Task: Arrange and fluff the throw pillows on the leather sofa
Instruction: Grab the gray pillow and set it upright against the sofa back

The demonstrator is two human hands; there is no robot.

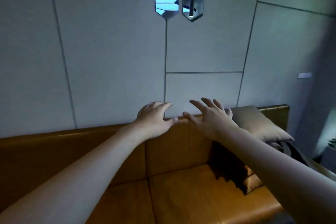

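Two bare forearms reach out over the tan leather sofa [181, 196], the left hand [154, 120] and right hand [211, 120] both spread open and holding nothing. One grey throw pillow [258, 123] leans against the backrest at the right end, just beside the right hand, untouched. Fluffing looks not yet begun.

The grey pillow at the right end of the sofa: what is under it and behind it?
The grey pillow leans on the sofa's leather backrest, with the wall above. Under it, something dark shows, too unclear to name. The right hand covers its left edge.
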